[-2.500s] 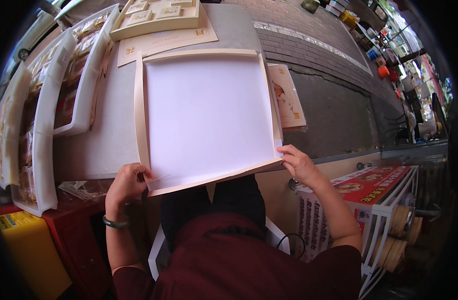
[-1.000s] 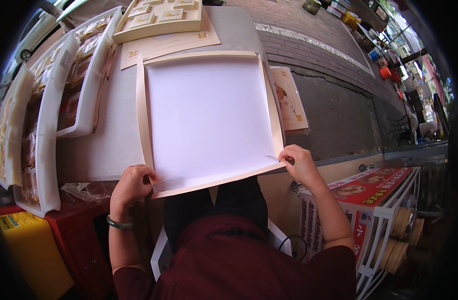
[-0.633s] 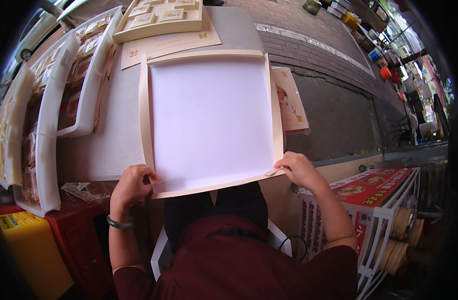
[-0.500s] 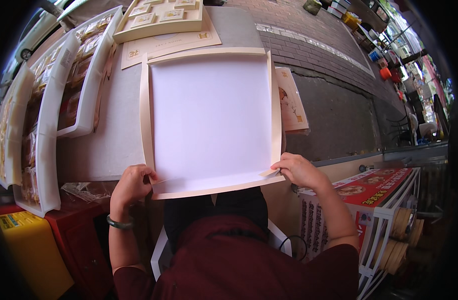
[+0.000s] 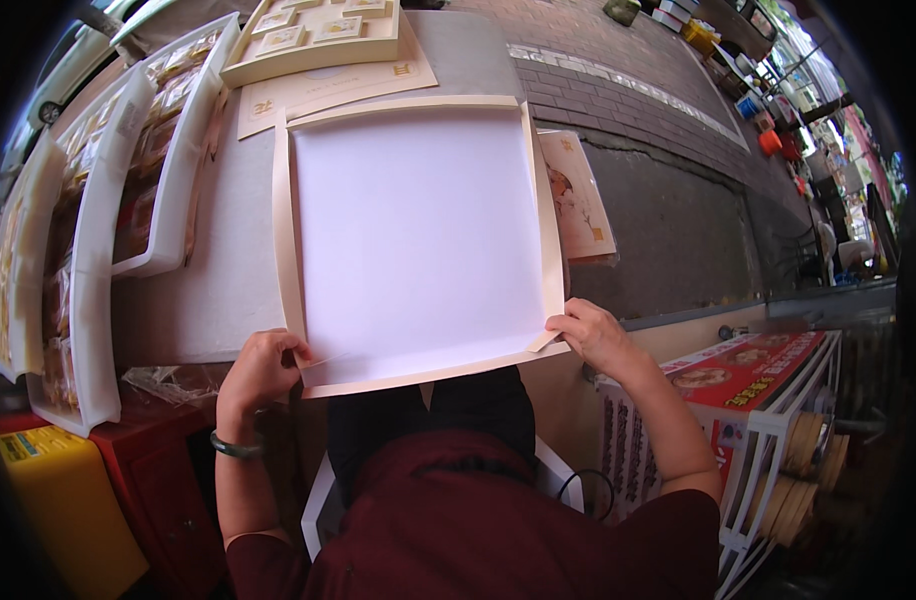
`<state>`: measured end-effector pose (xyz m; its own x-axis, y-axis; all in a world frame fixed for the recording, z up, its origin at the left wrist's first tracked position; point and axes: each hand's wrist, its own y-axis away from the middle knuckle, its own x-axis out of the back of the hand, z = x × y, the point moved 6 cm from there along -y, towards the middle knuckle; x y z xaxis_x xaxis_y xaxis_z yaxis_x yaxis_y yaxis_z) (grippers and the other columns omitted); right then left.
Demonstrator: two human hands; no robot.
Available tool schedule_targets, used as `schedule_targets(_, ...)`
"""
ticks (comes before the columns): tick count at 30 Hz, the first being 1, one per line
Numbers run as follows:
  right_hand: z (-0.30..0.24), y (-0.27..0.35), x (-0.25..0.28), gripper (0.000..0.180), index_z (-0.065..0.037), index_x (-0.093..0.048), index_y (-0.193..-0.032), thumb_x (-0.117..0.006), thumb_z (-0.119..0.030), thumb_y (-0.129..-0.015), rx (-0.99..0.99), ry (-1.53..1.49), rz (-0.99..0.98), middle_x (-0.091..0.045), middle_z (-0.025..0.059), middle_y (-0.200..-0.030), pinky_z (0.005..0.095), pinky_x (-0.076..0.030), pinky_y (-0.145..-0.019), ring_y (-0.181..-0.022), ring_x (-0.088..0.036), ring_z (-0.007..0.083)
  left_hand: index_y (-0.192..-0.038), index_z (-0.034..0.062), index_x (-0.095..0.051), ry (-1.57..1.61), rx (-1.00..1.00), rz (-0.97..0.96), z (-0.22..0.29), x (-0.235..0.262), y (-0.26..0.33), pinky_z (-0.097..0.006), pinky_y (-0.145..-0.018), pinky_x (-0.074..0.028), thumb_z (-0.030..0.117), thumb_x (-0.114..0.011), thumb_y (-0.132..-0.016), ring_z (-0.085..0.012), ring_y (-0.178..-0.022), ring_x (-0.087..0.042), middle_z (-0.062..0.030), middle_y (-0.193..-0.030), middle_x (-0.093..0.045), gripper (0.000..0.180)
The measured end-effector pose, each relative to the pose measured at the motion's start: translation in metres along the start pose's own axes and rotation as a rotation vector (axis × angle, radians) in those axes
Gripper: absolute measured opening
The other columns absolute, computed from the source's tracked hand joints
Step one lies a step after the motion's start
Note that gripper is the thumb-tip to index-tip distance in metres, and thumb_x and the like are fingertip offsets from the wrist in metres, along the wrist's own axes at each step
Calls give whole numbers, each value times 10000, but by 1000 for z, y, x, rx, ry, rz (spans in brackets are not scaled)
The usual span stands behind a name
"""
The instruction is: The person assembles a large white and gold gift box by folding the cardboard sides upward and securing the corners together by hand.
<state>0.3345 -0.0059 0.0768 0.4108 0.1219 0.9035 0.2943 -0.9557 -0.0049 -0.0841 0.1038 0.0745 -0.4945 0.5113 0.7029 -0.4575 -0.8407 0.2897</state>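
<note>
Overhanging the tabletop's (image 5: pixel 210 290) near edge, the box (image 5: pixel 423 235) is pinched by one corner in the left hand's (image 5: pixel 261 368) fingers and by a flap (image 5: pixel 547 341) in the right hand's (image 5: pixel 596 334), probably steadying its unsupported side.

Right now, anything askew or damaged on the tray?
Yes: at the near-right corner of the cardboard tray, a cream flap slants inward by the fingers of the right hand, out of line with the walls. No tear visible.

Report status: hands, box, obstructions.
Left hand pinching near-left corner of box. Right hand gripping flap at near-right corner. Box open, white inside. Nothing visibly blocking hands.
</note>
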Motion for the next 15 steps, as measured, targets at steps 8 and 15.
schedule_targets(8, 9, -4, 4, 208, -84, -721, -955, -685, 52, -801, -33, -159, -9, -637, 106, -873, 386, -547, -735, -835, -667, 314, -837, -24, -723, 9, 32, -11, 3, 2, 0, -332, -685, -546, -79, -645, -705, -256, -714, -697, -152, -807, -707, 162)
schedule_targets(15, -10, -21, 16, 169, -130, -748, -917, -665, -49, -794, 107, 210, -100, -630, 67, -915, 374, -527, -735, -843, -631, 264, -837, -23, -723, -24, -17, 0, 3, 2, 0, -345, -688, -552, -62, -667, -707, -277, -717, -705, -162, -810, -708, 147)
